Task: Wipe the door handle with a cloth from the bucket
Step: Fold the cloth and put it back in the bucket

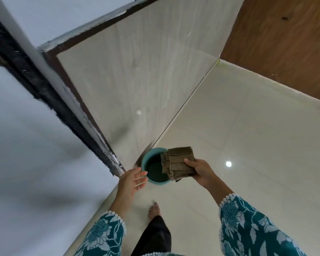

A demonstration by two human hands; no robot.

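Note:
A teal bucket [149, 158] stands on the floor at the foot of a pale door [137, 71]. My right hand [199, 169] holds a folded brown cloth [175, 163] above the bucket's right rim. The fingers of my left hand [132, 182] are spread with nothing in them, just left of the bucket and near its rim. The inside of the bucket looks dark. No door handle is in view.
The dark door frame [50, 93] and a white wall [26, 163] run along the left. Glossy cream floor tiles [248, 135] spread to the right, up to a brown wooden panel [284, 43]. My bare foot [154, 209] stands below the bucket.

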